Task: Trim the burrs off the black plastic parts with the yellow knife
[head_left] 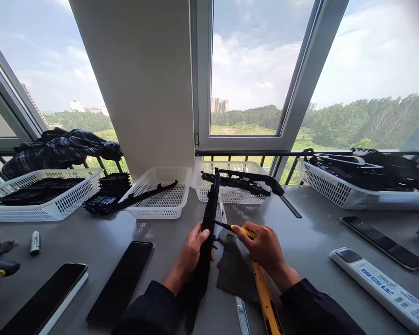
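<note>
**Knife blade against a black plastic strip**

Left hand (192,249) closed around a long black moulded plastic strip (209,218), held upright and tilted away. Right hand (265,246) gripping a slim yellow-handled craft knife (235,228), blade touching the strip just beside the left thumb. Beyond both hands, a white perforated plastic basket (230,179) of similar black parts. Far right of the right hand, a white remote control (384,288)

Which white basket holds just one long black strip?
The second basket from the left: a single black strip lies diagonally in it, overhanging its left rim. The others hold piles.
</note>
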The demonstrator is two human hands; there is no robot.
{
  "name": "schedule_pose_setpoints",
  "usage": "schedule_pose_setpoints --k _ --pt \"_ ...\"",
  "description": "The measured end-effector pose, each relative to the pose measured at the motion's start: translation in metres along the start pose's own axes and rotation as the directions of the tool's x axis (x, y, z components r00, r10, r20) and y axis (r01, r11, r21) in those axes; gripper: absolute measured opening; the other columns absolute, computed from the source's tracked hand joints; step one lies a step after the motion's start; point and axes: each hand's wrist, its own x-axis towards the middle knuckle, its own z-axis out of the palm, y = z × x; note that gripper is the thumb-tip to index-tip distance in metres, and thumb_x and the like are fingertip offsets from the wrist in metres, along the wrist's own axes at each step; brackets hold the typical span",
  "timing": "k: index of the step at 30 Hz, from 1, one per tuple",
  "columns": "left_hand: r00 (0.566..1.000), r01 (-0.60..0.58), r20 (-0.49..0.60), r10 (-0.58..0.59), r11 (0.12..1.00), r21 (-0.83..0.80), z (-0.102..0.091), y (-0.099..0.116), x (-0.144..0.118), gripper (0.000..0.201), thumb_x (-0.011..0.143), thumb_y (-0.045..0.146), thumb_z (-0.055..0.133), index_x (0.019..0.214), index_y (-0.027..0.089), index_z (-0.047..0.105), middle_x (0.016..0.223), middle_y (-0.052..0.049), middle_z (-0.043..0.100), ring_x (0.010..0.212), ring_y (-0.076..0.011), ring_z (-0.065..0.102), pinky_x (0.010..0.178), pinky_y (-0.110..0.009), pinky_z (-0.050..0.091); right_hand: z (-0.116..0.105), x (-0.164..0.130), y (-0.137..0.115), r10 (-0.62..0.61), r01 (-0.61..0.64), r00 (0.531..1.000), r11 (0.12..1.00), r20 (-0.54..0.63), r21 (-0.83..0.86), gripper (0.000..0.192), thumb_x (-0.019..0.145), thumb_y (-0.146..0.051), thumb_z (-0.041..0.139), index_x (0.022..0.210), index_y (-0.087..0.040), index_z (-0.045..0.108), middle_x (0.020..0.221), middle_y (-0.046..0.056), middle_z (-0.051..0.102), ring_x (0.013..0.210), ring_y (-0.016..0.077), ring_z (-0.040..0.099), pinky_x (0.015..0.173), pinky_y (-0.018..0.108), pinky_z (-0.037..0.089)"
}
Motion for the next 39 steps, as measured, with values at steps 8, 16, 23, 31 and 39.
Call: schedule_pose_setpoints --k 8,16,23,31,39 --pt "0.999 -0.053 0.004 0.053 0.998 -0.025 0.008 -0.003 0.000 0.038 0.095 0.060 0.051 0.100 0.022 0.052 0.053 0.002 0.062 0.045 -0.0134 0.048 0.046 -0.022 0.038 0.001 0.001 -0.001 0.008 -0.008 1.000 1.000 0.002 -0.019 0.075 0.096 -0.082 0.040 0.059 -0.020 0.060 0.053 0.001 0.057 0.051 0.0116 0.044 0.058 0.028 0.025" --pt "0.998 -0.027 -0.060 0.021 0.995 -0.096 0.010 -0.007 0.003 0.042 0.097 0.065 0.046 0.091 0.023 0.052 0.054 0.000 0.064 0.046 -0.0155 0.054 0.046 -0.024 0.043 0.001 0.001 -0.002 -0.020 0.020 1.000 1.000 0.014 -0.004 0.072 0.097 -0.080 0.042 0.062 -0.020 0.064 0.056 0.001 0.061 0.050 0.0113 0.044 0.058 0.028 0.026" --pt "0.997 -0.007 -0.075 -0.004 0.988 -0.154 0.010 0.000 0.006 0.038 0.088 0.057 0.061 0.099 0.022 0.053 0.060 0.001 0.067 0.047 -0.0160 0.061 0.045 -0.024 0.049 -0.005 0.001 -0.002 0.021 -0.021 0.999 1.000 -0.032 -0.010 0.071 0.096 -0.079 0.043 0.065 -0.020 0.068 0.056 0.002 0.060 0.054 0.0125 0.046 0.059 0.027 0.026" --pt "0.997 -0.035 -0.078 0.023 0.986 -0.162 0.009 -0.003 0.010 0.037 0.087 0.056 0.068 0.093 0.022 0.054 0.062 0.004 0.064 0.049 -0.0144 0.060 0.046 -0.024 0.049 -0.006 -0.001 -0.009 0.008 -0.009 1.000 1.000 0.019 0.029 0.066 0.096 -0.075 0.048 0.067 -0.019 0.068 0.056 0.001 0.058 0.053 0.0112 0.041 0.059 0.027 0.028" --pt "0.996 -0.074 -0.056 0.067 0.987 -0.144 0.008 -0.006 0.012 0.039 0.089 0.057 0.071 0.089 0.020 0.060 0.070 0.002 0.063 0.057 -0.0125 0.058 0.052 -0.023 0.048 -0.008 -0.001 -0.013 0.005 -0.007 0.999 0.999 0.046 0.050 0.066 0.097 -0.076 0.047 0.069 -0.019 0.069 0.060 0.001 0.060 0.055 0.0115 0.041 0.061 0.027 0.029"
